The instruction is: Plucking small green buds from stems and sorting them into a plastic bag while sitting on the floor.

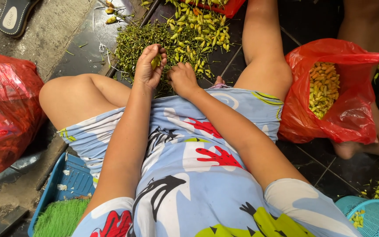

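Chillies: a heap of small green-yellow chillies (198, 30) lies on the dark tiled floor (312, 26), beside a mound of plucked green stems (137, 44).
Left hand: the left hand (149, 66) is raised over the stems, fingers closed around a few chillies.
Right hand: the right hand (182, 79) rests fingers-down at the heap's edge; its grip cannot be told.
Surroundings: an open red plastic bag (352, 109) holding yellow-orange chillies stands by the right knee.

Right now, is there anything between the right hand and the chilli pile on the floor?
Nothing visible. The right hand rests at the near edge of the chilli pile, and the left hand beside it holds a few chillies.
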